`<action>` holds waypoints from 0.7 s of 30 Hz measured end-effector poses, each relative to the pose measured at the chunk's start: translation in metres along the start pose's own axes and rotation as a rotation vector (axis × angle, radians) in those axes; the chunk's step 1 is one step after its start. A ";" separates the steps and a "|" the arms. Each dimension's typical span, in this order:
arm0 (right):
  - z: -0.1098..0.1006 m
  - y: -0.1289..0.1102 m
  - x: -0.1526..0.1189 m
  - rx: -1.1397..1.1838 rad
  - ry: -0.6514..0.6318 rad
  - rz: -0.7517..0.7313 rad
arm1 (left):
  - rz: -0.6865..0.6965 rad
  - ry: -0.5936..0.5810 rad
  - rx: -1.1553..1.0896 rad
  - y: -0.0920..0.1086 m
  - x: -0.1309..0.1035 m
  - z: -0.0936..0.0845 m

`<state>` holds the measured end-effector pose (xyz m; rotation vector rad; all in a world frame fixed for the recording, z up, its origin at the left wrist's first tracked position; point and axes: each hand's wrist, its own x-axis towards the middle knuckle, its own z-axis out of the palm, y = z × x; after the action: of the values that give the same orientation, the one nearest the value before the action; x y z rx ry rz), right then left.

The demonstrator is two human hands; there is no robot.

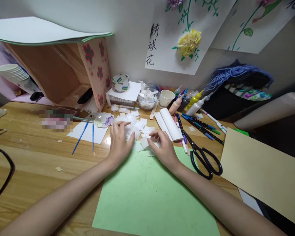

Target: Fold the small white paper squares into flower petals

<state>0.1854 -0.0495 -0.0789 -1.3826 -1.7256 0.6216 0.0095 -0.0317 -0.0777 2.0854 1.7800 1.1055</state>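
My left hand (120, 140) rests against the left side of a pile of torn white paper pieces (134, 124), its thumb spread from the curved fingers. Between the thumb and fingers of my right hand (163, 149) is a piece of white paper (145, 143), at the near edge of the pile. Both wrists are over a green sheet of paper (157, 193) lying on the wooden table. A rolled white paper (170, 124) lies just beyond my right hand, and black-handled scissors (204, 160) lie to its right.
Paintbrushes (92, 136) and a small paint palette (103, 120) are at the left. Behind the pile stand a bowl of paper scraps (148, 98), a paper cup (167, 97) and paint bottles (196, 106). Marker pens (206, 126) and a yellow sheet (265, 173) lie right; a box (95, 70) stands back left.
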 end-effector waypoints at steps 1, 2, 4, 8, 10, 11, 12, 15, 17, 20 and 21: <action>0.000 -0.001 0.000 -0.030 0.011 -0.024 | 0.015 -0.021 0.027 0.001 -0.001 0.000; 0.000 -0.003 -0.001 -0.054 0.005 -0.056 | 0.034 -0.056 0.045 0.003 -0.002 -0.001; -0.001 -0.005 -0.001 -0.101 -0.060 -0.123 | 0.073 -0.141 0.064 0.006 -0.003 -0.002; 0.000 -0.006 -0.003 -0.219 -0.116 -0.184 | 0.101 -0.213 0.088 0.007 -0.004 -0.003; 0.001 -0.004 -0.003 -0.289 -0.102 -0.183 | 0.100 -0.195 0.098 0.007 -0.004 -0.004; 0.003 -0.003 -0.003 -0.323 -0.107 -0.185 | 0.108 -0.180 0.098 0.007 -0.004 -0.004; 0.004 -0.002 -0.003 -0.353 -0.116 -0.189 | 0.126 -0.168 0.092 0.008 -0.004 -0.004; 0.007 0.003 -0.003 -0.401 -0.115 -0.203 | 0.233 -0.191 0.055 0.009 -0.005 -0.005; 0.007 0.004 -0.002 -0.382 -0.097 -0.209 | 0.292 -0.238 0.039 0.009 -0.006 -0.005; 0.004 0.004 -0.001 -0.266 -0.075 -0.222 | 0.285 -0.264 0.015 0.009 -0.007 -0.005; 0.003 0.003 -0.001 -0.209 -0.071 -0.227 | 0.261 -0.257 -0.001 0.009 -0.007 -0.004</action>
<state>0.1846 -0.0494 -0.0830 -1.2908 -2.0166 0.3765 0.0134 -0.0416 -0.0724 2.3844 1.4216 0.8435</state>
